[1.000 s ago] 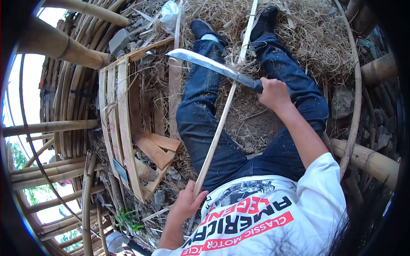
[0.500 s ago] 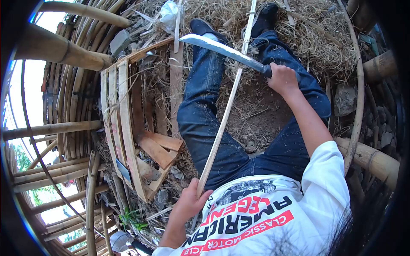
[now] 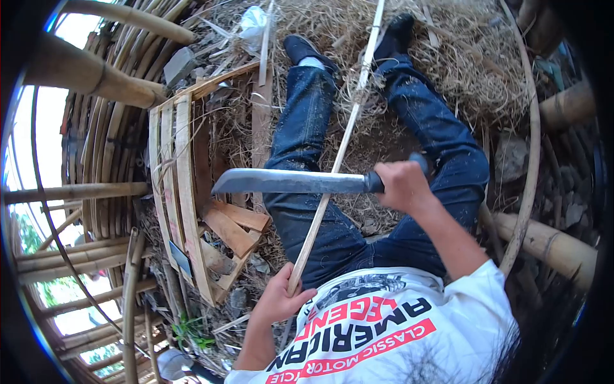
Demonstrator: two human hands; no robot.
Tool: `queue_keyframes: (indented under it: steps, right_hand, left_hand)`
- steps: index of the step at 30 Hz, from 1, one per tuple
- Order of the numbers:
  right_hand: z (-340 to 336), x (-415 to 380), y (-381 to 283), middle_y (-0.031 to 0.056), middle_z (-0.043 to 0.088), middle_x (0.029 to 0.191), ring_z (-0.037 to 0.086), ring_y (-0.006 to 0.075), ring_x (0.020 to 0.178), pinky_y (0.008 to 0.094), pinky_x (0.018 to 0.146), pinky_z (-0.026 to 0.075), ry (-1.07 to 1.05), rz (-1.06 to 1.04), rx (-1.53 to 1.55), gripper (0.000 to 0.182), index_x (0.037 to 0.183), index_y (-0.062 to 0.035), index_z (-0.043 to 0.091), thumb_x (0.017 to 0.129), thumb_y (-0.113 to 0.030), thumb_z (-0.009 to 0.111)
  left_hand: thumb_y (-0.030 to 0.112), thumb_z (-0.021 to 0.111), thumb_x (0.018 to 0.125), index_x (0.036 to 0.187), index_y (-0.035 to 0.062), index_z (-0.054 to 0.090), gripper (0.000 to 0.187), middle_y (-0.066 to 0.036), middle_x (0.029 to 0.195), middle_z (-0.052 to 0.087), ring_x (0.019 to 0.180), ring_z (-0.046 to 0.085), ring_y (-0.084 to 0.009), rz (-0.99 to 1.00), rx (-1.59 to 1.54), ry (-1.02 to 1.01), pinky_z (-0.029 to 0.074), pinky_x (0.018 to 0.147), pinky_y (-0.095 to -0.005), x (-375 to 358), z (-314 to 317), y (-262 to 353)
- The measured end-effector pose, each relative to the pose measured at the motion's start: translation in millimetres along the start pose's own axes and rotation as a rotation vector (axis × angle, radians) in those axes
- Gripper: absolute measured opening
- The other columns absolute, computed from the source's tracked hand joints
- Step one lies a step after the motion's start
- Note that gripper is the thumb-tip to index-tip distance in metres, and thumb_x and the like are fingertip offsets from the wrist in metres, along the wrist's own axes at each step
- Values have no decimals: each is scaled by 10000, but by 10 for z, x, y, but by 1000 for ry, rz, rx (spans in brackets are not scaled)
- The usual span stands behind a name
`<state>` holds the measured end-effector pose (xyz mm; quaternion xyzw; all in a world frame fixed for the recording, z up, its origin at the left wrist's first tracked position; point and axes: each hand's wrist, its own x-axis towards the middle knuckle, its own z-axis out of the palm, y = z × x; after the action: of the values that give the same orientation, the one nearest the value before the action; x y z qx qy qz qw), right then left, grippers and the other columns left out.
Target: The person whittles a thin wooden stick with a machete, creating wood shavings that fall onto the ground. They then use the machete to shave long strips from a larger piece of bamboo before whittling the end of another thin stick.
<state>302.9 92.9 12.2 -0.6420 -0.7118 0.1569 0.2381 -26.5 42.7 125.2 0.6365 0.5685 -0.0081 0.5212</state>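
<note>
My right hand is closed round the dark handle of a machete. Its long, broad blade points left and crosses over a pale bamboo strip. Near my waist, my left hand grips the lower end of that strip. From there the strip slants up between my legs, its far end passing by my shoes. Curly shavings cling to the strip a little above the blade.
Left of my legs lies a wooden crate with loose board pieces and a phone-like dark object on its slats. Thin shavings heap around my feet. Bamboo poles stand on both sides. A clear plastic bag lies at the upper left.
The machete has come down along the strip toward my body, and its blade has turned from slanting to nearly level. My left hand stays at the strip's lower end.
</note>
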Motion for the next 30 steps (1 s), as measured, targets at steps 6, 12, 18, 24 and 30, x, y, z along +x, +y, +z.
queue_keyframes:
  steps: [6, 12, 18, 24, 30]
  right_hand:
    - [98, -526, -451, 186, 635, 659, 656, 373, 640, 436, 575, 516, 22, 308, 473, 172, 778, -59, 645, 676, -164, 735]
    - [60, -836, -495, 60, 513, 521, 446, 130, 468, 313, 466, 386, -37, 359, 676, 257, 661, -15, 557, 746, -159, 752]
    - [-55, -881, -400, -14, 524, 567, 457, 80, 472, 255, 447, 370, -18, 449, 878, 204, 706, -29, 553, 803, -109, 714]
    - [4, -908, -600, 10, 542, 594, 517, 85, 473, 230, 435, 410, 35, 572, 1115, 121, 791, -17, 559, 852, -58, 655]
    - [83, -969, -730, 24, 528, 565, 506, 106, 457, 251, 432, 410, 22, 675, 1131, 171, 793, -15, 557, 905, -129, 620]
  left_hand:
    - [157, 779, 779, 1104, 95, 349, 543, 36, 684, 380, 535, 335, -21, -97, -1229, -598, 273, 452, -169, 84, 24, -113]
    - [224, 746, 841, 1111, 101, 345, 499, 52, 668, 351, 512, 337, -10, -16, -1563, -794, 291, 405, -138, 225, 218, -123]
    - [251, 662, 911, 1127, 122, 372, 384, 60, 649, 325, 500, 316, -8, 79, -1643, -857, 267, 380, -145, 413, 433, -43]
    - [221, 473, 1007, 983, 138, 381, 126, 59, 615, 335, 408, 272, -28, 3, -1249, -445, 224, 347, -193, 632, 599, 198]
    - [146, 399, 1010, 1093, 61, 426, 121, 29, 632, 351, 418, 299, -44, 8, -1198, -379, 248, 346, -203, 664, 443, 261]
